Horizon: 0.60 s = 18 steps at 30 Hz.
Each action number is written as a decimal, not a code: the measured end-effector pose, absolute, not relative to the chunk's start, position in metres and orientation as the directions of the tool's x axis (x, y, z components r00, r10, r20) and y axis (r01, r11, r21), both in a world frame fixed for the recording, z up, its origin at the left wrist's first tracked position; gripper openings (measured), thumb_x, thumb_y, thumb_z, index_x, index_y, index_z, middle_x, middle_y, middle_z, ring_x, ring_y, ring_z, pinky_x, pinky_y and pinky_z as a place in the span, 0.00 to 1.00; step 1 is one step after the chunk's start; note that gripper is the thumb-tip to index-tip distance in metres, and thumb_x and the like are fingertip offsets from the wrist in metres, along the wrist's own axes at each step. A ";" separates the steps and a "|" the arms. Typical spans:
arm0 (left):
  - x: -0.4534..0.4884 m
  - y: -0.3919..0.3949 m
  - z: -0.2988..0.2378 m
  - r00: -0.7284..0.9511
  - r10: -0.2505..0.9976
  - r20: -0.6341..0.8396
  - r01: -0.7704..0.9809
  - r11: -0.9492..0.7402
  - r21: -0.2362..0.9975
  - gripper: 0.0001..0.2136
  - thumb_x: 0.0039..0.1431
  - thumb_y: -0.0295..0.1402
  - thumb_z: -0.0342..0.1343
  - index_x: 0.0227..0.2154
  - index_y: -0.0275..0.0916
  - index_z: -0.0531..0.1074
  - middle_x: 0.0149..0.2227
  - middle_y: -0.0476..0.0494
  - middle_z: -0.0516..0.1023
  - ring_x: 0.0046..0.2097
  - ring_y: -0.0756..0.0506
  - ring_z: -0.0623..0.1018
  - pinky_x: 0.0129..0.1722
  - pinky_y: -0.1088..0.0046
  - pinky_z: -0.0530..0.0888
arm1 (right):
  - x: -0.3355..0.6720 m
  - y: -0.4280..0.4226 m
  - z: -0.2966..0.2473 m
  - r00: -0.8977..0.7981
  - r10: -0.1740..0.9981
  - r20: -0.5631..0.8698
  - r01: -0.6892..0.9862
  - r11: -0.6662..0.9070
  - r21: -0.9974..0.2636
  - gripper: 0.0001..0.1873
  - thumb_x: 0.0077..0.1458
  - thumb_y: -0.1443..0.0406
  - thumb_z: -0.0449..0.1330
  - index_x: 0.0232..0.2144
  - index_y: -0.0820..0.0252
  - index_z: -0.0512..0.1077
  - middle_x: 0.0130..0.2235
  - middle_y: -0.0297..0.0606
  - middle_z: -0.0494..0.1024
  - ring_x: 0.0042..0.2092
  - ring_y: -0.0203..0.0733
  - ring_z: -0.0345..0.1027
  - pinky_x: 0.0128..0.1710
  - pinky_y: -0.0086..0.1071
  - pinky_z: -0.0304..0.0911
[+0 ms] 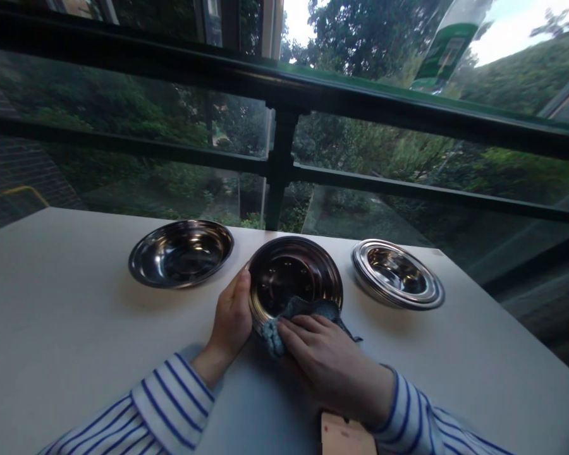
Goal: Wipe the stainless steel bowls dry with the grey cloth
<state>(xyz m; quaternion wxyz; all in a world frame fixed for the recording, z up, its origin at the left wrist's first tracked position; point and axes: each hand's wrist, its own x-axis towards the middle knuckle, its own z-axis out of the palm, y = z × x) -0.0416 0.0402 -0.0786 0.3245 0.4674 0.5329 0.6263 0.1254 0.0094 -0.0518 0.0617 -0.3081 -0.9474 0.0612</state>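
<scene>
1. Three sets of steel ware stand in a row on the white table, in front of a dark railing. These are a left dish, a middle dish and a right stack.
2. Work in hand, as judged: the middle dish is being wiped with a blue-grey cloth. This dish sits nearest the person, tilted up on its near edge with its bowl facing them.
3. Left hand: closed on the left rim of the middle dish, thumb over the edge, bracing it at the tilt.
4. Right hand: fingers curled down over the cloth, pressing it against the near rim. The thumb is hidden, so I cannot tell whether it pinches the cloth from beneath.
5. Recommended practice:
   - Keep the left grip firm, as a tilted dish on a smooth table could slide or tip flat.
   - Keep the cloth bunched under the fingertips.
   - Follow the rim right round and work into the bowl's curve, where smears would collect.
6. Contents:
   - The left dish shows only reflections in its bowl.
   - The middle dish holds only the cloth's upper fold.
   - The right stack appears to be several nested dishes, judging by its layered rims, and nothing is visible in the top one.
7. A tan card lies at the near table edge, just beside the right wrist.
</scene>
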 end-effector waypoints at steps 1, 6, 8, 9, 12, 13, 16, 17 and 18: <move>-0.041 0.040 -0.078 -0.357 0.904 0.234 0.097 -0.213 0.972 0.21 0.60 0.46 0.42 0.34 0.37 0.75 0.33 0.44 0.79 0.44 0.42 0.75 0.48 0.66 0.69 | 0.129 0.010 -0.049 -0.801 0.596 0.053 0.584 0.798 -0.153 0.19 0.62 0.63 0.48 0.53 0.67 0.61 0.48 0.47 0.73 0.48 0.48 0.65 0.47 0.41 0.61; -0.039 0.038 -0.076 -0.341 0.911 0.231 0.096 -0.210 0.973 0.22 0.60 0.46 0.42 0.40 0.36 0.75 0.38 0.43 0.79 0.44 0.42 0.75 0.48 0.66 0.68 | 0.124 0.013 -0.049 -0.812 0.581 0.054 0.562 0.805 -0.191 0.21 0.62 0.62 0.47 0.55 0.65 0.60 0.53 0.46 0.70 0.52 0.49 0.61 0.48 0.42 0.60; -0.039 0.038 -0.074 -0.337 0.904 0.263 0.128 -0.233 0.964 0.22 0.60 0.45 0.41 0.42 0.36 0.74 0.41 0.42 0.79 0.45 0.42 0.75 0.49 0.67 0.68 | 0.118 0.014 -0.052 -0.815 0.572 0.092 0.547 0.813 -0.198 0.23 0.62 0.62 0.46 0.57 0.68 0.56 0.56 0.47 0.66 0.55 0.51 0.57 0.50 0.43 0.59; -0.039 0.038 -0.074 -0.335 0.899 0.281 0.152 -0.243 0.958 0.22 0.60 0.45 0.41 0.42 0.36 0.74 0.42 0.42 0.78 0.45 0.42 0.75 0.49 0.67 0.68 | 0.116 0.014 -0.053 -0.817 0.569 0.096 0.544 0.815 -0.200 0.24 0.62 0.62 0.45 0.57 0.68 0.56 0.57 0.47 0.65 0.56 0.51 0.56 0.50 0.43 0.59; -0.041 0.039 -0.073 -0.332 0.896 0.296 0.186 -0.246 0.951 0.22 0.60 0.45 0.41 0.40 0.36 0.75 0.40 0.42 0.79 0.43 0.42 0.75 0.48 0.67 0.68 | 0.123 0.013 -0.048 -0.815 0.578 0.042 0.561 0.804 -0.195 0.22 0.62 0.62 0.46 0.56 0.67 0.58 0.54 0.46 0.68 0.53 0.50 0.60 0.49 0.42 0.59; -0.041 0.039 -0.072 -0.329 0.899 0.288 0.179 -0.240 0.954 0.22 0.60 0.45 0.41 0.39 0.36 0.75 0.39 0.42 0.79 0.42 0.42 0.75 0.47 0.67 0.68 | 0.127 0.012 -0.045 -0.810 0.587 0.019 0.573 0.797 -0.190 0.21 0.62 0.63 0.47 0.55 0.66 0.59 0.52 0.45 0.70 0.51 0.49 0.62 0.48 0.42 0.59; -0.041 0.040 -0.072 -0.332 0.910 0.250 0.141 -0.214 0.967 0.21 0.60 0.45 0.42 0.36 0.36 0.75 0.36 0.43 0.79 0.42 0.42 0.75 0.46 0.68 0.69 | 0.138 0.010 -0.040 -0.791 0.611 -0.015 0.605 0.779 -0.167 0.19 0.60 0.65 0.49 0.53 0.63 0.62 0.48 0.44 0.74 0.47 0.48 0.65 0.47 0.42 0.59; -0.040 0.040 -0.072 -0.333 0.911 0.242 0.132 -0.210 0.969 0.21 0.60 0.45 0.42 0.36 0.36 0.75 0.36 0.43 0.79 0.42 0.42 0.75 0.46 0.68 0.69 | 0.138 0.009 -0.040 -0.790 0.613 -0.009 0.606 0.778 -0.165 0.19 0.60 0.65 0.49 0.53 0.63 0.62 0.49 0.44 0.73 0.48 0.48 0.64 0.47 0.43 0.58; -0.039 0.039 -0.072 -0.334 0.911 0.240 0.125 -0.210 0.970 0.21 0.60 0.45 0.42 0.37 0.36 0.75 0.37 0.43 0.79 0.43 0.42 0.75 0.47 0.68 0.69 | 0.137 0.009 -0.042 -0.792 0.610 0.001 0.601 0.781 -0.168 0.19 0.60 0.64 0.49 0.53 0.63 0.62 0.50 0.44 0.72 0.48 0.49 0.63 0.47 0.43 0.58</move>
